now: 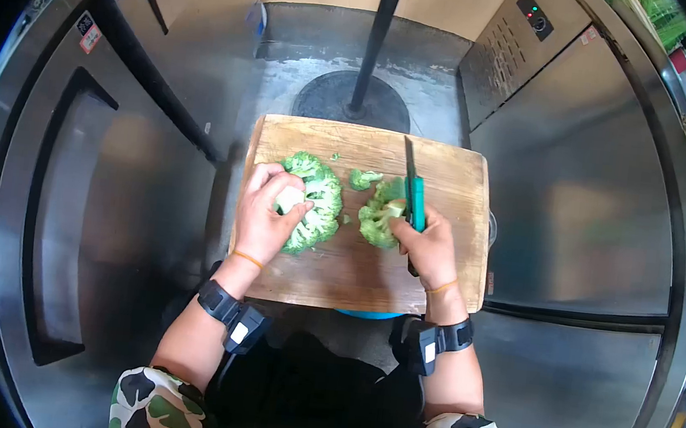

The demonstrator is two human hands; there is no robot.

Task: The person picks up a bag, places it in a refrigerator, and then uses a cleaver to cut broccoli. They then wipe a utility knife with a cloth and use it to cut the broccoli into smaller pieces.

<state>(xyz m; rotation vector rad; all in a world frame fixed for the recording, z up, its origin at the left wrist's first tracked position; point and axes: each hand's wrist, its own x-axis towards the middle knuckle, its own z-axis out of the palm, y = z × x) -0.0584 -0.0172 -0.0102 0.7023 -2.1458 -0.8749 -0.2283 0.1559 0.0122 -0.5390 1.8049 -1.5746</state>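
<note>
Broccoli (pixel 316 211) sat left of centre on the cutting board (pixel 455 184), your left hand (pixel 263 218) clenched around its stalk. At centre-right, your right hand (pixel 431 248) gripped the knife (pixel 414 192) beside a cut piece (pixel 380 214); a slip risked nicking fingers.

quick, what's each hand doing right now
Left hand: closed on the large broccoli piece, holding it on the cutting board.
Right hand: closed on the green-handled knife, beside a smaller broccoli piece.

The sticker (pixel 88 33) on the steel door is too small to read
</note>
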